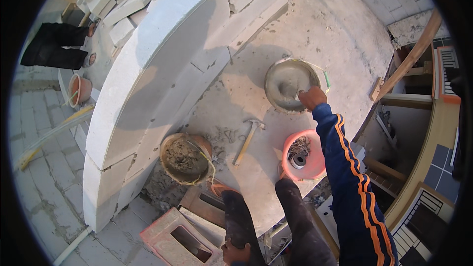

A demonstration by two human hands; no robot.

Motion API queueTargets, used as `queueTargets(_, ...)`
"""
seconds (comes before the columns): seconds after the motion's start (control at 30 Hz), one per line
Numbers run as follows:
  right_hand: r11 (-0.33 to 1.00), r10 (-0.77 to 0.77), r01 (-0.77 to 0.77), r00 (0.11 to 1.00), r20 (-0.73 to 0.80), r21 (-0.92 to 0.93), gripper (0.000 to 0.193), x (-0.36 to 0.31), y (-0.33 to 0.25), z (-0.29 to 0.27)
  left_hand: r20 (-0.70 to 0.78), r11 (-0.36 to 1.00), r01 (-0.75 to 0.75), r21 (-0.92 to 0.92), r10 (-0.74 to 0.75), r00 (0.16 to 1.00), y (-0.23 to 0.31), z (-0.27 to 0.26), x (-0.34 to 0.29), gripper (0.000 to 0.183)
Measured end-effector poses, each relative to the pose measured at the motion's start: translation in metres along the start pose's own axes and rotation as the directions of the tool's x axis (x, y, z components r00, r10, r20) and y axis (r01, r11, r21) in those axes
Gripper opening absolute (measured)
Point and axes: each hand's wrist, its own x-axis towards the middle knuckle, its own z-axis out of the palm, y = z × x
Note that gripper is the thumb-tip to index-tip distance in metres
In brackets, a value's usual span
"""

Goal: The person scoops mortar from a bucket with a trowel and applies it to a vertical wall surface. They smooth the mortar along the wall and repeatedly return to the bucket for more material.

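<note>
My right hand (313,98) reaches over the right rim of a round bucket of smooth wet grey mortar (289,76). Its fingers are closed round a trowel (298,95); only a small pale part shows at the mortar's surface, and the rest is hidden. My left hand (235,253) lies low in the view against my left thigh, fingers loosely bent, nothing seen in it. Between the buckets a hammer (249,142) with a wooden handle lies on the concrete. A pink bucket (318,160) holds nails and a dark round roll, close beside my right forearm.
A curved wall of pale blocks (162,74) runs along my left. Against its foot stands a bucket of rougher mortar (185,160). Hollow blocks (182,239) lie near my left leg. Past the slab's right edge is a drop with a timber (414,59). Another person (56,47) stands beyond the wall.
</note>
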Motion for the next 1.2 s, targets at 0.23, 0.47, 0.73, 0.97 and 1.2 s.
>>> queueTargets(0.23, 0.970, -0.154, 0.121, 0.977, 0.147, 0.212, 0.052, -0.037, 0.011, 0.123, 0.028, 0.998, 0.001, 0.066, -0.003, 1.000, 0.009, -0.017, 0.013, 0.089)
queueTargets(0.47, 0.808, 0.465, -0.422, 0.885, -0.006, 0.412, 0.061, -0.051, -0.013, 0.189, 0.020, 0.996, -0.022, 0.085, 0.020, 1.000, 0.001, -0.023, 0.023, 0.090)
queueTargets(0.73, 0.761, 0.373, -0.327, 0.927, 0.034, 0.561, 0.051, -0.150, 0.005, 0.180, 0.126, 0.995, -0.042, 0.092, 0.031, 0.992, 0.008, -0.043, 0.026, 0.089)
queueTargets(0.97, 0.860, 0.307, -0.034, 0.831, -0.464, 0.509, 0.040, -0.103, -0.007, 0.210, 0.038, 0.993, -0.099, 0.067, 0.097, 0.995, 0.000, -0.034, 0.029, 0.089)
queueTargets(1.2, 0.747, 0.575, -0.402, 0.790, -0.212, 0.530, 0.049, -0.041, -0.032, 0.318, 0.007, 0.987, -0.159, 0.007, 0.159, 0.987, -0.018, -0.017, 0.038, 0.085)
